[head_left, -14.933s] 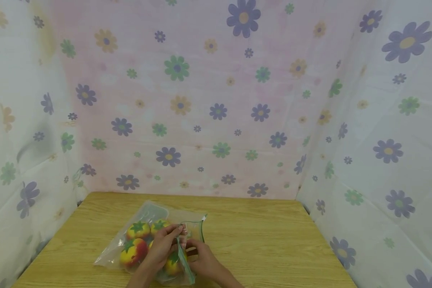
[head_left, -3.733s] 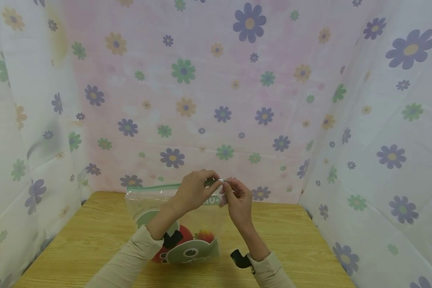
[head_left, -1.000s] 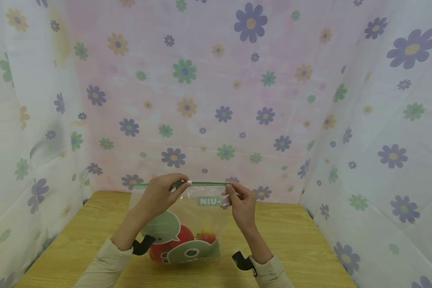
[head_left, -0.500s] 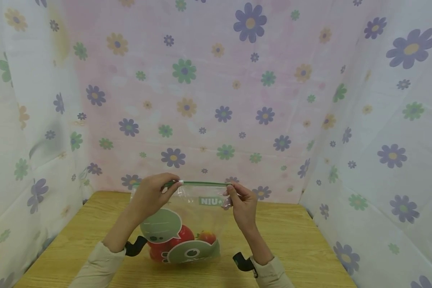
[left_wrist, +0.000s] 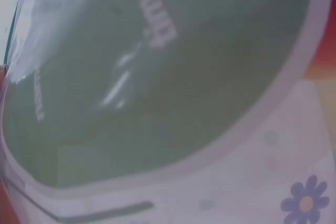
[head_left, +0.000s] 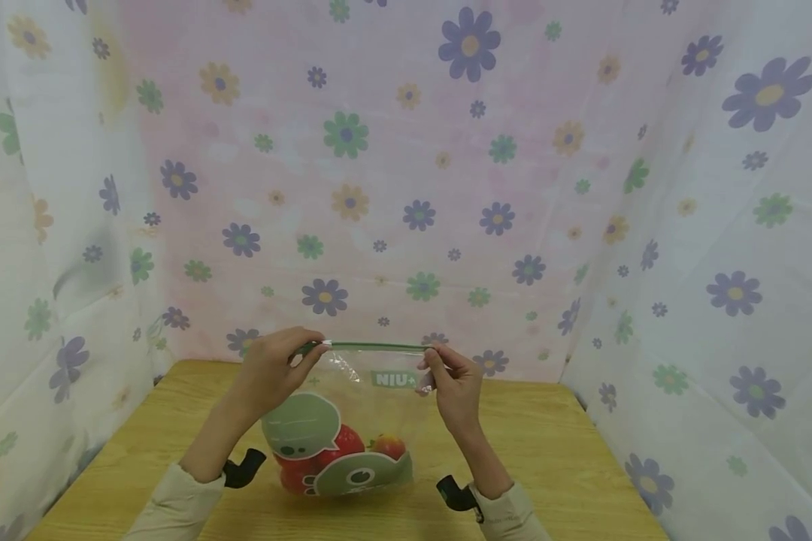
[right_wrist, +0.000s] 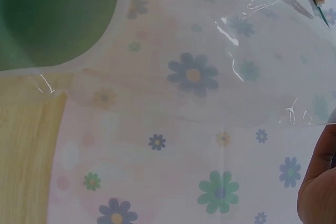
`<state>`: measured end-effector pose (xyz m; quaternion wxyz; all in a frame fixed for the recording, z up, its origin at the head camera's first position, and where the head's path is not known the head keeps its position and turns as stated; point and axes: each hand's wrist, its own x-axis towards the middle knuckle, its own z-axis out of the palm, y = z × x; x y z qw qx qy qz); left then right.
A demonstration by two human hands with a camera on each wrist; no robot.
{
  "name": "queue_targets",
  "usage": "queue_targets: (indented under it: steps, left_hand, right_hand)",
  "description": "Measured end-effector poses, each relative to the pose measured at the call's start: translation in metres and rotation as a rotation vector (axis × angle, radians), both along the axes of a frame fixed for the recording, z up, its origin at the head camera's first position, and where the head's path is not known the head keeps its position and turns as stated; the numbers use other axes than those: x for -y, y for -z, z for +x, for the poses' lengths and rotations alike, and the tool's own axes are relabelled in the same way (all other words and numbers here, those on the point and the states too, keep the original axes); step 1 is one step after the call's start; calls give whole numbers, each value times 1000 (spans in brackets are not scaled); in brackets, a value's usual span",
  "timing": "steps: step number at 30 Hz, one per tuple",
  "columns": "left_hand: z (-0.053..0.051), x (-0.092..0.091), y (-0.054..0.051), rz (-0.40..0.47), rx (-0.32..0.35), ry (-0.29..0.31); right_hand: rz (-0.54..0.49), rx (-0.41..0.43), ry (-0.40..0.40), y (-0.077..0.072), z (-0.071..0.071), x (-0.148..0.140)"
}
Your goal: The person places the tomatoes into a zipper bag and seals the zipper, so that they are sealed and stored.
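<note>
A clear zip bag point(head_left: 359, 398) with green printing stands upright on the table, with red and yellow-red toy fruits point(head_left: 387, 445) inside its lower part. Along its top runs a green zip strip point(head_left: 379, 346). My left hand point(head_left: 268, 372) pinches the small white slider point(head_left: 326, 343) on that strip, toward the bag's left side. At the strip's right end my right hand point(head_left: 456, 381) pinches the top corner. Bag film with a green print point(left_wrist: 157, 87) fills the left wrist view. In the right wrist view, part of my right hand point(right_wrist: 319, 192) shows at the lower right.
The bag rests on a wood-grain table point(head_left: 548, 451). Flower-patterned sheets point(head_left: 392, 165) enclose it at the back and both sides. A black wrist mount point(head_left: 245, 468) sits at my left sleeve, and another black mount point(head_left: 455, 494) at my right.
Earlier the bag lay flat with yellow-red fruits showing; now it stands upright. My left hand has slid the slider leftward along the strip, while my right hand has stayed at the right corner.
</note>
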<state>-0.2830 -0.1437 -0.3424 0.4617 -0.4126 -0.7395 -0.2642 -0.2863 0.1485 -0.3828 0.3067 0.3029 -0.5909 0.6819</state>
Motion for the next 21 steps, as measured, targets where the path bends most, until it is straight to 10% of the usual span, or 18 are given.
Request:
queue_targets:
  steps: [21]
  left_hand:
    - [4, 36, 4, 38, -45, -92]
  right_hand:
    - [-61, 73, 14, 9, 3, -10]
